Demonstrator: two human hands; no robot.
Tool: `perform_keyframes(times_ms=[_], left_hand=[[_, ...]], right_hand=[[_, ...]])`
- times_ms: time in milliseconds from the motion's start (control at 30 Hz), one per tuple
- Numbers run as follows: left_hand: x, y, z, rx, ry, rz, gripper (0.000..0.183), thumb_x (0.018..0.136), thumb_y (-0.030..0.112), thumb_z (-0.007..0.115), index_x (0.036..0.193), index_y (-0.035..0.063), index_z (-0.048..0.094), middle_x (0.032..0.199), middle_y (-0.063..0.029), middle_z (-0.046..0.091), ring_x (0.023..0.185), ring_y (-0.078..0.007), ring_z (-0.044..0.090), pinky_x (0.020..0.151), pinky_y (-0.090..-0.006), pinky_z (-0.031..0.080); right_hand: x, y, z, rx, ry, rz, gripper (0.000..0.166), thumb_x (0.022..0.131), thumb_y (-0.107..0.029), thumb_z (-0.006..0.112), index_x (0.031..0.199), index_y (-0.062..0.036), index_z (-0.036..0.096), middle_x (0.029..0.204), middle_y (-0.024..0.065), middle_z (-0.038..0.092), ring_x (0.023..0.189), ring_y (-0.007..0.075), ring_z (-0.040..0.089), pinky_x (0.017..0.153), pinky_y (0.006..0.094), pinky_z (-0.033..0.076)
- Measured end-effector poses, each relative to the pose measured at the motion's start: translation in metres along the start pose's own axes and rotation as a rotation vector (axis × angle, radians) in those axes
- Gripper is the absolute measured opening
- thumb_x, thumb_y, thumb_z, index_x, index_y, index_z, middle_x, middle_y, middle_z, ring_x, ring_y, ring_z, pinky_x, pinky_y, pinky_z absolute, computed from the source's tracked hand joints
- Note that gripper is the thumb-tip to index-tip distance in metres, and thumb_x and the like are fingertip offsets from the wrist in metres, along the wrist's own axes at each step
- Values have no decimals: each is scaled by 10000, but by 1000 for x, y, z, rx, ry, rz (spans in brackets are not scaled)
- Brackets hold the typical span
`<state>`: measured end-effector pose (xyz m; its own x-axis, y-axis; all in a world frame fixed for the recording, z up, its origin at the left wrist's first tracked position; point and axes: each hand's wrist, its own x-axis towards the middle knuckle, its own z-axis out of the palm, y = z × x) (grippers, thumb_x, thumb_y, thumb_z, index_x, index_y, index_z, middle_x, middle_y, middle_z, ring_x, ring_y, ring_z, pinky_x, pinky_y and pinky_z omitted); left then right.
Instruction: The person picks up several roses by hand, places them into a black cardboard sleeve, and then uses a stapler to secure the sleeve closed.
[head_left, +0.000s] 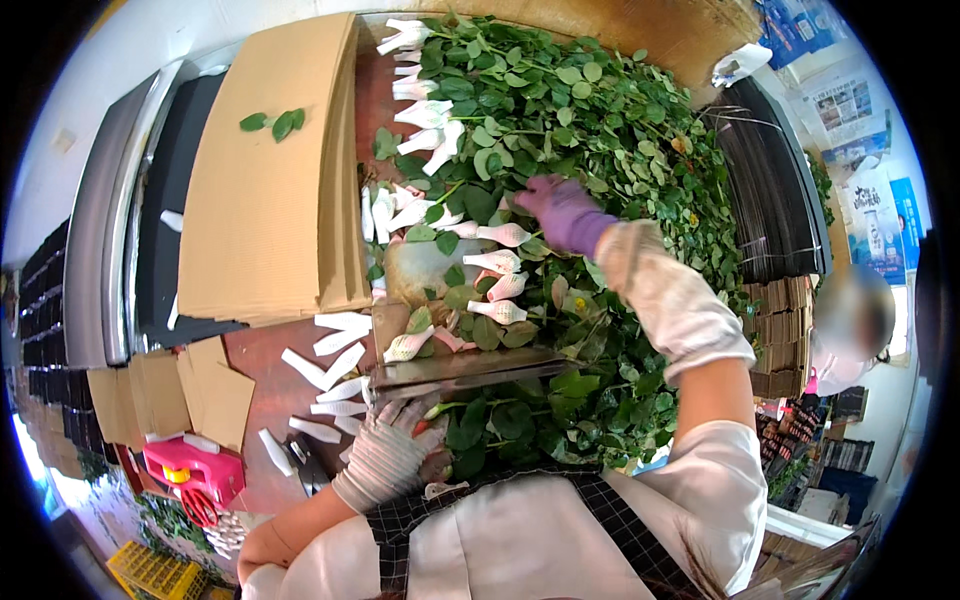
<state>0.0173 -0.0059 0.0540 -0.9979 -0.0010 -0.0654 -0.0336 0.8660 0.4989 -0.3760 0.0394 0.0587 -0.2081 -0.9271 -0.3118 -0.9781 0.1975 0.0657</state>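
Note:
My left hand (386, 454), in a whitish knit glove, lies low beside a leafy stem (480, 405) and a bit of red petal (421, 427). Its fingertips are partly hidden, so its grip is unclear. Over the large heap of leafy rose stems (570, 112) reaches my right hand (562, 214), gloved in purple with a pale sleeve cover. Blur and leaves hide what its fingers hold. Left of that hand lie several flower heads in white foam net sleeves (495, 262). A dark flat divider (465, 371) runs between the two hands.
Stacked cardboard sheets (262, 172) stand at left. Loose white foam sleeves (341, 364), black-handled pruners (306, 461), a pink tape dispenser (199, 469) and red-handled scissors (199, 508) lie nearer. Bundled black sheets (772, 180) are at right. A person (847, 367) is beyond.

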Motion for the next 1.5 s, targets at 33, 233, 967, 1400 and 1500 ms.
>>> perform_keyframes(times_ms=[33,233,967,1400,1500], left_hand=[[0,-1,2,-36,-14,-13,414,746,409,656,1078,164,628,1363,-92,438,1136,-317,457,958,-499,376],[-5,-3,10,-17,6,-45,454,727,420,677,1104,170,634,1291,-96,495,1108,-319,475,906,-495,410],[-2,3,7,-57,109,-55,480,695,384,713,1079,109,620,1282,-138,494,1189,-376,435,983,-508,344],[-5,2,7,-86,75,-67,427,737,391,671,1086,149,621,1328,-104,454,1204,-339,409,980,-505,339],[-4,3,2,-87,39,-60,406,729,371,682,1061,144,629,1335,-102,450,1197,-338,415,978,-512,345]], right_hand=[[13,1,17,-282,-126,-11,349,696,-178,685,1037,-110,659,1147,114,585,1107,296,526,887,413,445],[-29,-13,53,-40,238,-27,366,684,-206,650,1033,-101,626,1085,85,574,1098,295,494,930,437,395],[-76,5,-52,223,1389,239,254,776,-201,673,976,-63,599,871,109,595,832,261,571,737,393,476],[104,7,-12,161,481,272,312,828,-132,522,1128,-101,598,1108,151,630,1020,327,607,865,426,486],[134,40,34,-40,227,385,367,831,-51,465,1189,-89,535,1123,162,620,977,335,626,825,428,500]])
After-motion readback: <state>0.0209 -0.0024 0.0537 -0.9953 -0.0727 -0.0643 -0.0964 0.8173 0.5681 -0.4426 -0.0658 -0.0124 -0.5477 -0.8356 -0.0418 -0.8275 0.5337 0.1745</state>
